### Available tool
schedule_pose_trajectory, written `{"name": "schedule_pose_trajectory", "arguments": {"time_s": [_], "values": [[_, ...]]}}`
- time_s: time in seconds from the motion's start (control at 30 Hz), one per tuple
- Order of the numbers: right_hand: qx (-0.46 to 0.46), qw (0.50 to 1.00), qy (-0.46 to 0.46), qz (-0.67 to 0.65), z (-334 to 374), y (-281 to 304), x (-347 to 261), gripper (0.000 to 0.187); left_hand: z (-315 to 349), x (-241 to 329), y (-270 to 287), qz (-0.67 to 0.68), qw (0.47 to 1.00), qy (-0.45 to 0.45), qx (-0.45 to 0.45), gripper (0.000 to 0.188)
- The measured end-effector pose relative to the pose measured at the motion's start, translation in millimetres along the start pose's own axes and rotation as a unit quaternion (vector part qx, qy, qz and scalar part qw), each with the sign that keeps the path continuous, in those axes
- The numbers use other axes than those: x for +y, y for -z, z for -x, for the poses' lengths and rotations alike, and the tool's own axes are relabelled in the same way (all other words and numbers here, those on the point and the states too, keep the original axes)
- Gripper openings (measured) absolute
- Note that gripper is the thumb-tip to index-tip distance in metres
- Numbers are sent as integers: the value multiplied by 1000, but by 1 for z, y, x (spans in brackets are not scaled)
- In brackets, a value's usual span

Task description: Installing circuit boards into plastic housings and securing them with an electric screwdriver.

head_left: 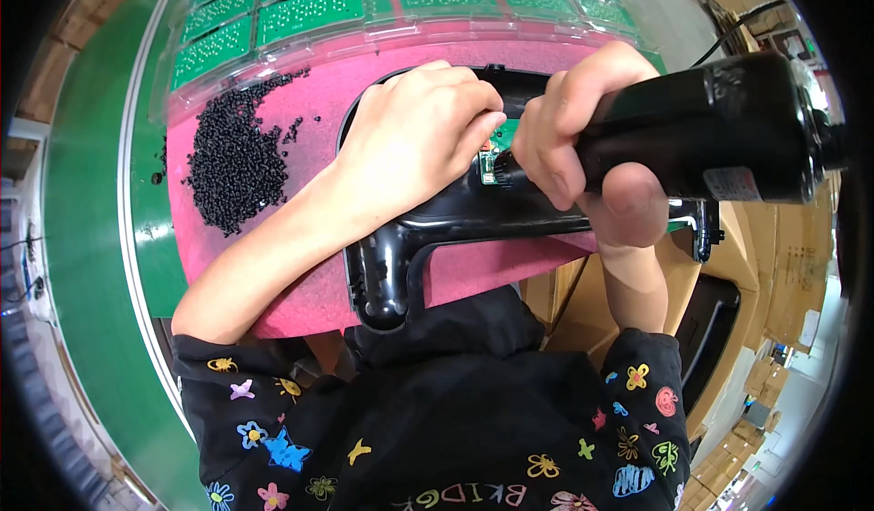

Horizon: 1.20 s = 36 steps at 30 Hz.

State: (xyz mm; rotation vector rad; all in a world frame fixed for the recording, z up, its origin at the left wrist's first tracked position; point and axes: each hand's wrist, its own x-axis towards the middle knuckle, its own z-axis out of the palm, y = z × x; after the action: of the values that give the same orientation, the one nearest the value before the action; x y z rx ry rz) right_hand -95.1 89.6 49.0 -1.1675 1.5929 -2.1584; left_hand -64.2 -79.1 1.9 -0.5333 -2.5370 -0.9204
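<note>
My right hand [583,137] is wrapped around a thick black electric screwdriver [710,128]. The tool lies slanted across the view, its front end by a small green circuit board [490,168]. That board sits inside a curved, glossy black plastic housing [378,274]. Over the housing, just left of the tool's front end, my left hand [410,133] has its thumb and forefinger pinched together close to the board. Whatever they may hold is too small or hidden to make out. Most of the board and the screwdriver's very tip are covered by my hands.
A heap of tiny black screws [237,165] lies on the pink mat [314,147] at the left. Clear plastic trays of green circuit boards [309,15] span the far side. Cardboard boxes [774,265] stand at the right, beyond the mat's edge.
</note>
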Motion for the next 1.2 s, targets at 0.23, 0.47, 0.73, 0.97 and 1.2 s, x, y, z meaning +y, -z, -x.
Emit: {"name": "schedule_pose_trajectory", "arguments": {"time_s": [0.23,0.47,0.73,0.97,1.2], "values": [[-10,1000,24,9,2,8,-5,47,-2,-1,1,80,995,18,-52,14],[-28,994,99,-42,10,23,-23,51,-1,-6,-4,102,986,-92,-94,17],[-88,983,153,-48,6,42,-43,51,-10,-2,0,215,968,-104,-74,12],[-20,992,119,-43,17,64,-42,46,-4,4,-2,104,987,-40,-118,64],[85,995,34,27,29,79,-36,45,-4,5,-2,58,982,-14,-179,63]]}}
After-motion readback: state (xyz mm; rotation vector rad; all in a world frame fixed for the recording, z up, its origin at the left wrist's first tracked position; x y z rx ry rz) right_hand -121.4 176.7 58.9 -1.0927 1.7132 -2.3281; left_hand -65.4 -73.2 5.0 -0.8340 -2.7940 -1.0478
